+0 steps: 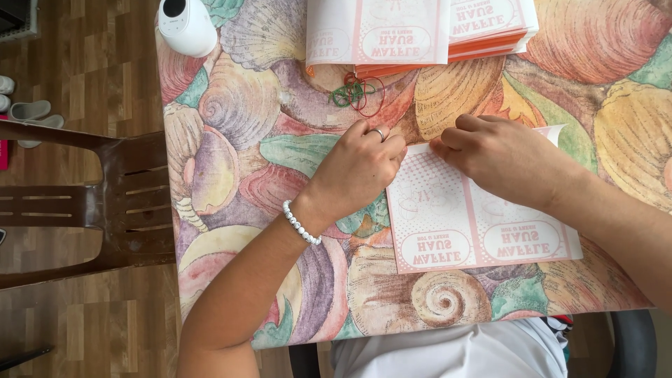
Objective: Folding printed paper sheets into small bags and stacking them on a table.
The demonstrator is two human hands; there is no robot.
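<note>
One head-worn view looks straight down, close above the table [231,105] (no second view)

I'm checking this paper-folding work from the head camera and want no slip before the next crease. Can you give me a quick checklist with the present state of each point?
1. Left hand on the pink-and-white paper sheet, at its top left corner: ok.
2. Right hand on the sheet's top edge: ok.
3. Sheet lies fully on the shell-patterned table: ok.
4. Edge under the fingers lined up: cannot tell, the hands hide it.
5. Rubber bands clear of the sheet: ok.
6. Stack of sheets apart from the sheet: ok.
</note>
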